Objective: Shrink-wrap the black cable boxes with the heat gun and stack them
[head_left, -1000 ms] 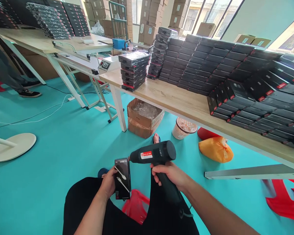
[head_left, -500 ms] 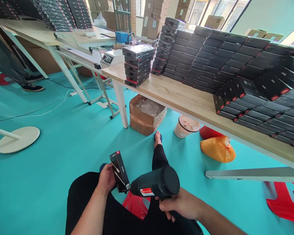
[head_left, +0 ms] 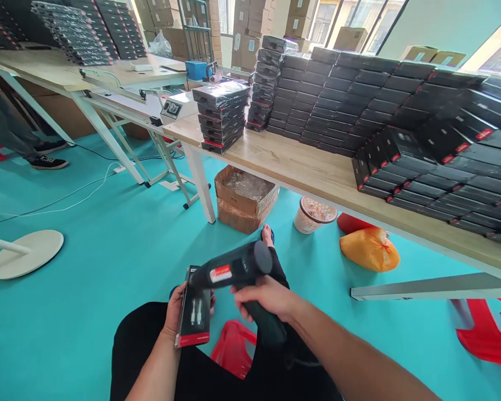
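My left hand (head_left: 176, 311) grips a slim black box (head_left: 195, 312) with a red lower end and white cable plugs pictured on its face. Fingers show along both long sides of the box. My right hand (head_left: 267, 298) is wrapped round the handle of a black heat gun (head_left: 234, 266) with a red and white label. The heat gun's nozzle points left, over the upper end of the box, and hides part of it. Whether nozzle and box touch, I cannot tell. Both things are above my lap.
A wooden table (head_left: 275, 161) bears stacked black boxes (head_left: 338, 106). Beneath stand a carton of clear plastic (head_left: 246, 200), a patterned bin (head_left: 313, 216) and an orange bag (head_left: 369, 249). A red stool (head_left: 234, 348) shows between my legs. Another person's legs (head_left: 14, 125) are at far left.
The box has been turned, so its wider face with the red end now shows. My right hand has moved the heat gun up and left, over the box's upper end. My view has shifted slightly.
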Tool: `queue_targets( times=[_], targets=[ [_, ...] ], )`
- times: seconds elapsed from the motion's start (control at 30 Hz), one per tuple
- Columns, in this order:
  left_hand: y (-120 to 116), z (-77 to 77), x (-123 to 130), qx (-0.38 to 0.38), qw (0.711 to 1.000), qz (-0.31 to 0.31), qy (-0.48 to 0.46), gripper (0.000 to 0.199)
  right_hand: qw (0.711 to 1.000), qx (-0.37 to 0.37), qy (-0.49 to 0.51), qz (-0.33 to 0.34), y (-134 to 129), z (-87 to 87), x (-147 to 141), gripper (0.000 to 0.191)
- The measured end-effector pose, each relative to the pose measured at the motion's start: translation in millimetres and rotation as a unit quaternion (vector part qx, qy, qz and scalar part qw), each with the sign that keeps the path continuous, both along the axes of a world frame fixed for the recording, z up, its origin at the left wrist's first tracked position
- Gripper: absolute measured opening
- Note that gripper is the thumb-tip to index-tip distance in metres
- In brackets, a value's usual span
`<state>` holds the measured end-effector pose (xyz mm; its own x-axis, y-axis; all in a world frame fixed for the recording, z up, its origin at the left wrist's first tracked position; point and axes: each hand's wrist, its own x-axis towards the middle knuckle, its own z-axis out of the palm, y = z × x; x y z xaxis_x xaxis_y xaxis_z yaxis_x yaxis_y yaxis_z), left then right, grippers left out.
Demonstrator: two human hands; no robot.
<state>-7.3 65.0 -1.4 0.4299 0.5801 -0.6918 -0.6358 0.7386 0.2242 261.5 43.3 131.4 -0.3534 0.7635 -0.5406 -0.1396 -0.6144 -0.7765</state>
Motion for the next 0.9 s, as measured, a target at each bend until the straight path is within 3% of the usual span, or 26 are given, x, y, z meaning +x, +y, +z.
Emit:
queue_targets(
  times=[0.1, 0.17, 0.2, 0.3, 0.4, 0.57, 0.73, 0.9],
  targets=[
    [0.2, 2.7, -1.6, -0.006, 0.996, 0.056, 0.064, 0.049, 0.988, -0.009, 0.035, 0.151, -6.9, 15.9, 0.9, 0.018],
    [-0.5, 3.1, -4.0, 0.018, 0.996, 0.079, 0.043, 0.05, 0.968, -0.013, -0.002, 0.252, -22.2, 19.3, 17.0, 0.013],
    [-0.5, 2.7, -5.0, 0.029, 0.995, 0.088, 0.026, 0.052, 0.968, -0.016, -0.045, 0.247, -31.0, 18.1, 27.3, 0.013],
    [2.8, 0.7, -4.4, -0.002, 0.986, 0.161, 0.043, 0.05, 0.99, -0.044, -0.11, 0.082, -56.1, 8.1, 51.6, 0.019],
    [10.3, 0.2, 2.2, -0.057, 0.967, 0.227, 0.097, 0.039, 0.994, -0.065, -0.084, -0.006, -76.0, 0.9, 47.3, 0.028],
    [15.9, -1.8, 9.0, -0.055, 0.967, 0.188, 0.16, 0.033, 0.999, -0.02, 0.039, -0.002, -82.8, 7.7, -0.2, 0.028],
    [10.4, -11.3, 2.1, -0.017, 0.96, 0.232, 0.155, 0.023, 0.997, -0.008, -0.01, -0.079, -71.1, 12.6, -11.4, 0.03],
    [11.3, -13.5, 4.1, -0.04, 0.968, 0.194, 0.157, 0.029, 1.0, 0.01, 0.008, 0.019, -71.2, 11.7, -12.5, 0.029]
  ],
)
